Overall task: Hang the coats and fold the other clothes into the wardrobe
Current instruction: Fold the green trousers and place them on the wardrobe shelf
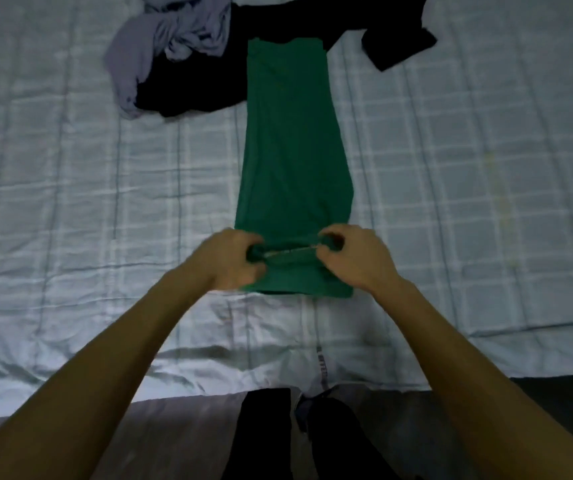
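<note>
on the bed [70,202] straight ahead of me the green garment [292,150] lies as one long narrow strip, its far end overlapping the black garment [312,19]. my left hand [229,259] and right hand [354,258] each pinch one side of a raised fold near its close end, each grip curled tight on cloth, i judge to bring the fold over evenly. i count three garments: one green, one black, one grey garment [174,39] bunched on the black; two hands.
</note>
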